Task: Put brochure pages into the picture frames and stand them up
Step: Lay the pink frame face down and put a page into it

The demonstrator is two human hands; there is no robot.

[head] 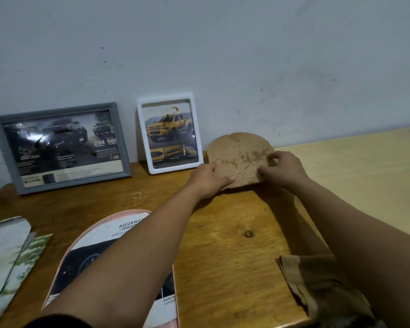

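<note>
With two frames already standing against the wall, grey frame [59,147] and white frame [169,136], both hands hold the third frame's brown back [237,157] upright on the worktop [223,245]: left hand [208,178] grips its left edge, right hand [282,169] pinches the right, likely setting its lean. Arched brochure page [109,242] lies flat nearby.
</note>
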